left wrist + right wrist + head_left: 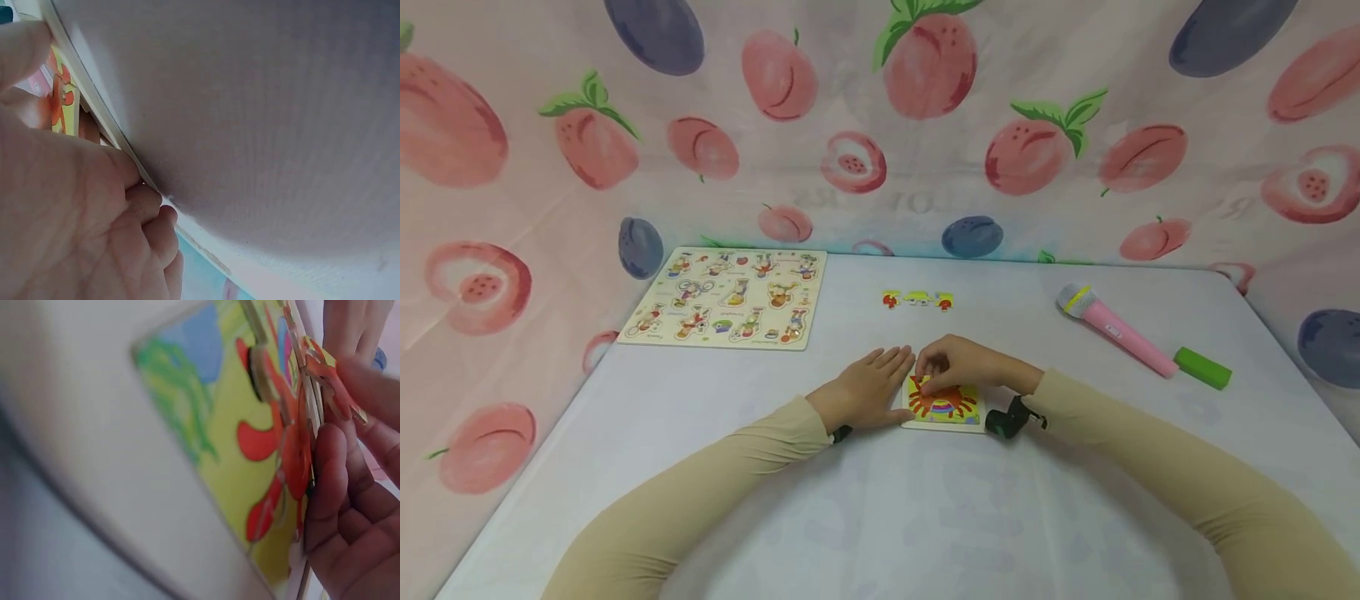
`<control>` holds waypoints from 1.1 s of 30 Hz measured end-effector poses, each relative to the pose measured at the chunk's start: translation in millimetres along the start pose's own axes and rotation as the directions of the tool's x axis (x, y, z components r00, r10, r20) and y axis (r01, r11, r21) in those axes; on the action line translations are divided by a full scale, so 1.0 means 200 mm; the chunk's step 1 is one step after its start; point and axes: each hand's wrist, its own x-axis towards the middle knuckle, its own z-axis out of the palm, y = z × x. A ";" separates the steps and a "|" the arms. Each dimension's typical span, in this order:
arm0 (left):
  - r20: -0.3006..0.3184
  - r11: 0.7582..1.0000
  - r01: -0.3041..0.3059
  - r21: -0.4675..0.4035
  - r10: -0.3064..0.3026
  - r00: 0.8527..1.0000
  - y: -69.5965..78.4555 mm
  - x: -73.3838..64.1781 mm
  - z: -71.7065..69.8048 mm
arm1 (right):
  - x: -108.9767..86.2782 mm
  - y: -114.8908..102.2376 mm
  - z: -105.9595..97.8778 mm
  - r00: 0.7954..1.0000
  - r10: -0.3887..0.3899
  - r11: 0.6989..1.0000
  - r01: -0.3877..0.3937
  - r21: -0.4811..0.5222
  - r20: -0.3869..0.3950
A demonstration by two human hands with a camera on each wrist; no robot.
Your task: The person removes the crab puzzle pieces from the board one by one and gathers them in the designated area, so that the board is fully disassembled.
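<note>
A small jigsaw puzzle board [942, 427] lies near the middle of the table, with a red crab picture [946, 398] on a yellow ground. Along the board's left edge rests my left hand [867, 390], its fingers straight and the thumb at the near left corner. My right hand [968, 363] is over the top of the board. Between thumb and fingers it pinches a red-and-yellow puzzle piece [336, 389], seen tilted up from the board in the right wrist view. Some fitted pieces stand slightly proud of the board there.
Several loose puzzle pieces [917, 298] lie beyond the board. A larger wooden picture board [722, 298] is at the back left. To the right are a pink toy microphone [1120, 331] and a green block [1203, 367]. A fruit-print cloth [925, 167] hangs behind the table.
</note>
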 end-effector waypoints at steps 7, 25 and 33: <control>0.005 1.000 0.003 0.012 -0.003 1.000 0.00 0.00 0.01 | -0.01 0.01 -0.01 1.000 -0.003 0.997 0.004 -0.073 0.016; -0.001 1.000 0.009 0.015 -0.009 1.000 0.01 0.01 0.02 | -0.04 0.08 -0.08 0.993 -0.099 0.993 0.094 -0.075 -0.066; -0.008 1.000 0.009 0.019 -0.009 1.000 0.00 0.01 0.02 | 0.01 0.07 -0.19 0.983 -0.109 0.994 0.104 -0.040 -0.148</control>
